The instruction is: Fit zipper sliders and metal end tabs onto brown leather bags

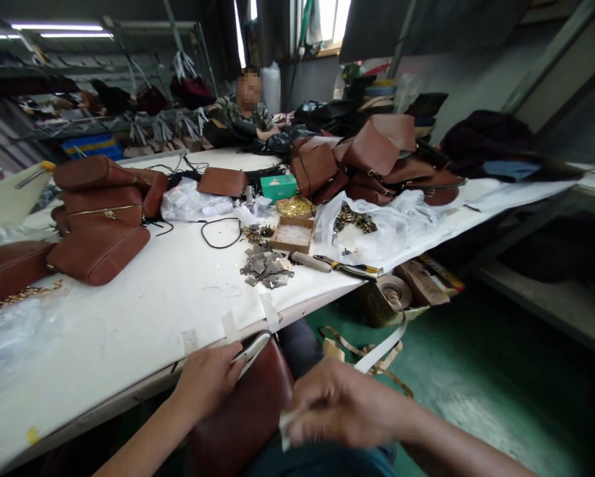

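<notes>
My left hand (209,383) is closed on the top edge of a brown leather bag (245,414) that rests on my lap, just below the table's front edge. My right hand (340,404) is blurred by motion; its fingers curl around a small pale piece (286,424) next to the bag. A pile of small grey metal plates (266,267) and pliers with a pale handle (334,265) lie on the white table (143,311) ahead of me.
Brown bags (101,222) are stacked at the left and more (372,159) at the back right. A cardboard box of small parts (292,235), a green box (278,187), plastic bags and black cords lie mid-table. Another person (245,106) sits at the far end. Tape rolls and scraps lie on the green floor (456,371).
</notes>
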{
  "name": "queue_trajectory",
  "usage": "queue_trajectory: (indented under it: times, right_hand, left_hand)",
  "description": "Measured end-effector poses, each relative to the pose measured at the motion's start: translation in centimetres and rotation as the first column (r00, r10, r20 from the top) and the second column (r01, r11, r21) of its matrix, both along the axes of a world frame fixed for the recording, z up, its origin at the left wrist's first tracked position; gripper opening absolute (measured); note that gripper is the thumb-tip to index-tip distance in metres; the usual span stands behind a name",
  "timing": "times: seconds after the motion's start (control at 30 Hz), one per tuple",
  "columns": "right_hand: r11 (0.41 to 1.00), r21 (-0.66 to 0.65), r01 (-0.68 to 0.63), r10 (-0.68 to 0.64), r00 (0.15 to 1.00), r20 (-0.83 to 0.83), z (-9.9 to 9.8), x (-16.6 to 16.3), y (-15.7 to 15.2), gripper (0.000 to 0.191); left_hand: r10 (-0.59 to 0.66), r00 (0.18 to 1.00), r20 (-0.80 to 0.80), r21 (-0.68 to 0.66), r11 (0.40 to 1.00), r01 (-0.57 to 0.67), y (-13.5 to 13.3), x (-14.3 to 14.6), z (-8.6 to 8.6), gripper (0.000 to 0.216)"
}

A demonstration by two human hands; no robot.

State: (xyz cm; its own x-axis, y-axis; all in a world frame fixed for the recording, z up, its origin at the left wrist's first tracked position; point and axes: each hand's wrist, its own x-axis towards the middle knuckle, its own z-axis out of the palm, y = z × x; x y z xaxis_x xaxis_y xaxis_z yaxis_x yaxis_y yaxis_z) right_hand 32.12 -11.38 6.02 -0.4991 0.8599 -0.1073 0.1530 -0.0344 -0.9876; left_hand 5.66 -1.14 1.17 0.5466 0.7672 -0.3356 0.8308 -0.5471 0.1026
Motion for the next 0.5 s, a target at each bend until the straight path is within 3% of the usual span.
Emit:
queue_trajectory:
  times: [0.03, 0.1, 0.13, 0.2, 0.33, 0.5]
  right_hand:
    - [0.979, -0.029, 0.204, -0.202, 0.978, 0.051, -1.0, 1.3, 0.1, 0.044]
    - [0.804, -0.043, 0.592, -0.573, 0.793, 0.205, -4.0, 4.0, 1.0, 0.048]
    - [0.711, -0.036, 0.702, -0.673, 0.695, 0.253, -5.9, 5.2, 1.7, 0.048]
    - [0.599, -0.013, 0.8, -0.763, 0.576, 0.292, -9.6, 7.1, 3.4, 0.05]
    - [0.572, -0.021, 0.82, -0.778, 0.55, 0.304, -14.2, 8.7, 6.4, 0.057]
    - [0.594, 0.002, 0.804, -0.757, 0.559, 0.338, -15.1, 9.2, 7.2, 0.063]
  left_hand:
    - [0.007, 0.999, 0.035, -0.017, 1.0, -0.006, 0.0, -0.3, -0.1, 0.033]
    - [0.036, 0.996, 0.081, -0.06, 0.998, -0.031, -0.2, -0.7, 0.0, 0.037]
    - [0.053, 0.995, 0.089, -0.08, 0.996, -0.046, -0.3, -0.7, 0.1, 0.038]
    - [0.082, 0.991, 0.103, -0.104, 0.992, -0.071, -0.6, -0.7, 0.4, 0.041]
    - [0.116, 0.984, 0.138, -0.137, 0.986, -0.097, -1.2, -0.6, 1.1, 0.044]
    - [0.141, 0.963, 0.23, -0.244, 0.966, -0.083, -1.8, -0.8, 2.1, 0.04]
